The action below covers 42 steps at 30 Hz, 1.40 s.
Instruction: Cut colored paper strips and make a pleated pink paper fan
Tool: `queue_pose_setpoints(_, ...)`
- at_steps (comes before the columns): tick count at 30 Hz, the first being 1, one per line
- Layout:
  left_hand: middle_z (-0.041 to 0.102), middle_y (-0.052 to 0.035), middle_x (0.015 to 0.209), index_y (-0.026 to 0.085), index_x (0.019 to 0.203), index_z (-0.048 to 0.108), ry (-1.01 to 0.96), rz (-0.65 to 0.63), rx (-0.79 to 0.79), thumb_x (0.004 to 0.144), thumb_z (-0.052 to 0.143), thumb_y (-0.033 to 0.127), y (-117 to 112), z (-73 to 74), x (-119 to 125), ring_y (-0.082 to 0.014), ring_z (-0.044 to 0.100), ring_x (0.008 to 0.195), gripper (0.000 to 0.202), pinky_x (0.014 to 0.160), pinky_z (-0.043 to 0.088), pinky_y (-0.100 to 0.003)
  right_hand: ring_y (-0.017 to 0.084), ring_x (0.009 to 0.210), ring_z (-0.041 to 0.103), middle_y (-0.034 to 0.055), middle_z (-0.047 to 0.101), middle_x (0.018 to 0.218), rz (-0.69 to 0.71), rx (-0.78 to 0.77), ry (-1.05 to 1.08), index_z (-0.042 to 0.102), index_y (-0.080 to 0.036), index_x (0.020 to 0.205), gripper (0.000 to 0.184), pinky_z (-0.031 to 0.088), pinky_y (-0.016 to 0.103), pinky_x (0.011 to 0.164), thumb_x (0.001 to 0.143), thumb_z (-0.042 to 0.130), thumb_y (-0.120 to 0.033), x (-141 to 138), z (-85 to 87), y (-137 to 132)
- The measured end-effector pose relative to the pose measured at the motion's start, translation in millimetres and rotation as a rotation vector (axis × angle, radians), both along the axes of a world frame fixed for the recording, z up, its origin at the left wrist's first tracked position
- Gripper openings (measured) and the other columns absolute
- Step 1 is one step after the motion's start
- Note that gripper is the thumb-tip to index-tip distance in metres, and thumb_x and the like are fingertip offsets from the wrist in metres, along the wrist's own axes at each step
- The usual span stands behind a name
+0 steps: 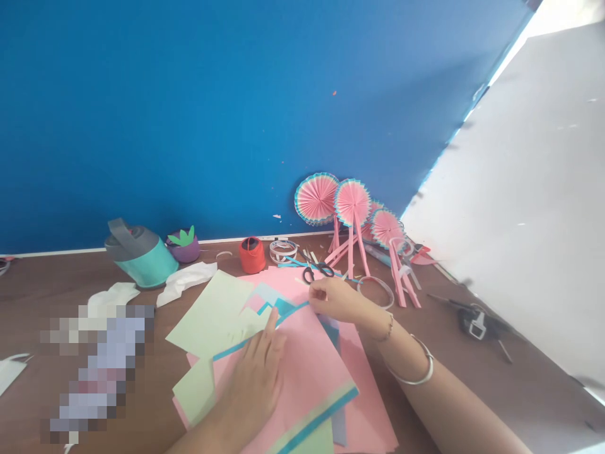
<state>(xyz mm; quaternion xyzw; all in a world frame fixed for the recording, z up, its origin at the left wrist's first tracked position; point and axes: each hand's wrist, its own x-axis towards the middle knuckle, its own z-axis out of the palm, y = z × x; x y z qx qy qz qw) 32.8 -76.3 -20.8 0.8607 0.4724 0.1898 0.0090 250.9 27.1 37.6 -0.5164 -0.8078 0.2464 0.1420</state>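
Four or so finished pink pleated paper fans point(352, 202) on pink stems lean against the blue wall point(189, 94) behind the black-handled scissors point(317, 272). In front of the scissors lies a large pink paper sheet point(307, 372), flat and unpleated, with a thin blue paper strip point(236, 346) along its upper edge. The left hand point(258, 372) lies spread flat on this sheet, fingertips at the strip. The right hand point(333, 299), just in front of the scissors, pinches the strip's far end. By the look of it, the edging is partly laid and no folding has begun. Pale green paper sheets point(212, 312) lie to the left of the scissors.
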Motion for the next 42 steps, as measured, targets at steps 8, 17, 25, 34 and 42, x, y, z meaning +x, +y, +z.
queue_pose_setpoints(8,0.046,-0.0041,0.137,0.029,0.118,0.051,-0.375,0.145,-0.276,0.082,0.044,0.017,16.9,43.7,-11.6,-0.0234,0.045,0.120,0.039,0.096,0.043,-0.042,0.014,0.072,0.055,0.0008,0.062,0.072,0.073,0.184,0.234,0.060,-0.019,0.069,0.012,0.042,0.025,0.069,0.075,0.052,-0.013,-0.1,8.9,-1.6)
queue_pose_setpoints(17,0.064,-0.0043,0.110,0.024,0.107,0.060,-0.511,0.391,-0.230,0.077,0.052,0.030,75.1,72.5,-9.3,-0.0256,0.049,0.110,0.032,0.092,0.041,-0.042,0.014,0.073,0.055,0.0015,0.064,0.075,0.064,0.270,0.258,0.060,-0.019,0.070,0.010,0.042,0.027,0.071,0.078,0.055,-0.014,-0.7,4.1,3.4)
queue_pose_setpoints(25,0.069,-0.0048,0.098,0.023,0.098,0.066,-0.462,0.141,-0.433,0.078,0.053,0.032,91.2,45.6,36.8,-0.0238,0.057,0.099,0.026,0.086,0.043,-0.037,0.014,0.075,0.055,0.0021,0.066,0.076,0.044,0.227,0.234,0.063,-0.018,0.073,0.012,0.042,0.027,0.073,0.080,0.055,-0.015,-1.6,-2.4,5.1)
queue_pose_setpoints(34,0.069,-0.0008,0.081,0.020,0.079,0.065,-0.519,0.107,-0.405,0.080,0.045,0.025,93.7,31.4,38.7,-0.0166,0.060,0.082,0.020,0.076,0.044,-0.028,0.013,0.072,0.056,0.0008,0.064,0.073,0.064,0.191,0.215,0.064,-0.017,0.073,0.014,0.041,0.025,0.073,0.077,0.052,-0.010,-4.9,0.0,3.8)
queue_pose_setpoints(42,0.070,0.0007,0.080,0.024,0.076,0.063,-0.413,0.137,-0.307,0.081,0.047,0.025,88.2,34.1,41.8,-0.0193,0.057,0.084,0.017,0.083,0.035,-0.037,0.016,0.080,0.055,0.0032,0.065,0.075,0.123,0.327,-0.048,0.067,-0.018,0.079,0.015,0.033,0.029,0.075,0.080,0.053,-0.014,-6.8,3.6,-2.2)
